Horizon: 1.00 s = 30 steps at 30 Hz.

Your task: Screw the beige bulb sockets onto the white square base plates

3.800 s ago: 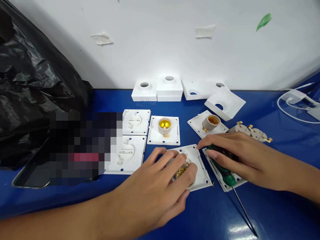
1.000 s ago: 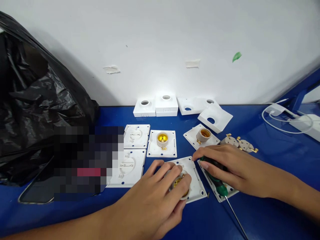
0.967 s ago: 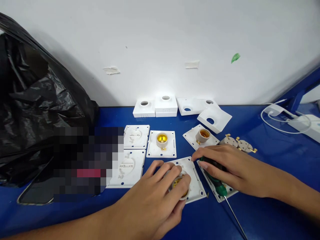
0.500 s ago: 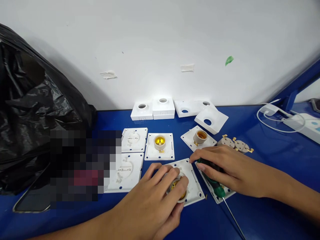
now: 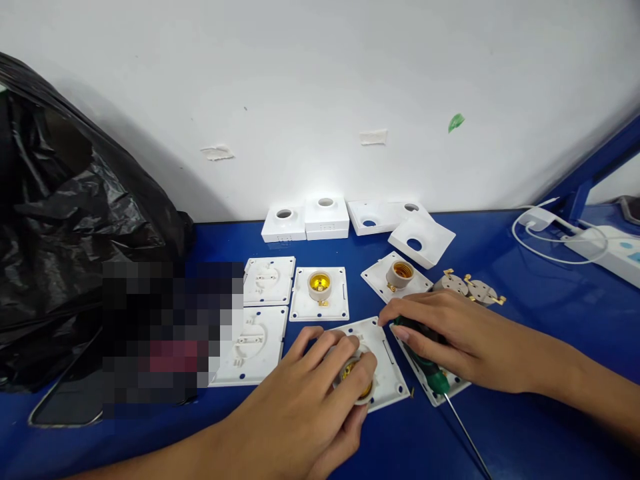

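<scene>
My left hand (image 5: 320, 393) has its fingers wrapped round a lamp socket (image 5: 361, 381) with a brass-coloured inside, which sits on a white square base plate (image 5: 383, 353). In my right hand (image 5: 445, 333) is a screwdriver with a green handle (image 5: 436, 381), its long metal shaft pointing down toward the front edge. That hand rests above another white base plate (image 5: 431, 393), mostly covered by it. A small brass-coloured screw (image 5: 413, 393) lies between the two plates. Behind my hands, two more plates carry sockets (image 5: 320, 287), (image 5: 401, 275).
Two bare plates (image 5: 267, 300) lie left, beside a pixelated patch. White covers (image 5: 327, 223) line the wall. Loose socket bottoms (image 5: 483, 292) lie right, near a power strip (image 5: 613, 250) and white cable (image 5: 545, 257). A black plastic bag (image 5: 75, 220) bulges at left, near a phone-like slab (image 5: 65, 407).
Both hands hold the same pose on the socket and the screwdriver. Only the camera view has shifted very slightly.
</scene>
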### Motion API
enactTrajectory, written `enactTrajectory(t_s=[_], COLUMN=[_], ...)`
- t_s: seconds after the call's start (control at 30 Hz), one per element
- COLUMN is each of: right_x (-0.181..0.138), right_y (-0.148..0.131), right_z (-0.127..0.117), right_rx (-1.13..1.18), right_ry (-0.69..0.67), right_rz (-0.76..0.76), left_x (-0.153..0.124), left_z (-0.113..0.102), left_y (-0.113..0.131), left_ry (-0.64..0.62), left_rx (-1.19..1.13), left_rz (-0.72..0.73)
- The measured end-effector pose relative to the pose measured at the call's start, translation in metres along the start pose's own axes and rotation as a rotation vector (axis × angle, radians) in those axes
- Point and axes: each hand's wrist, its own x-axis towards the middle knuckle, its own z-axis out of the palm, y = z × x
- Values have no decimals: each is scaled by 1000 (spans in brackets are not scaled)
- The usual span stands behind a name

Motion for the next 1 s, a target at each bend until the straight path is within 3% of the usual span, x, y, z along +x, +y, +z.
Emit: enactTrajectory(t_s=[0.47,0.7,0.83,1.0], right_x=[-1,-6,-7,-5], right_y=[2,-5,-14,-20], right_z=[-6,-20,-20,-9], right_rx=[-37,-76,-103,-330], right_ry=[-128,-20,-6,-13], right_rz=[41,74,12,21], left_x=[-3,-1,-2,-4], left_z=[-3,-8,-7,-6], left_y=[4,8,6,6], left_ry=[67,69,54,40], left_rx=[-136,-149,-155,-124], left_rz=[-59,-93,-65,-53])
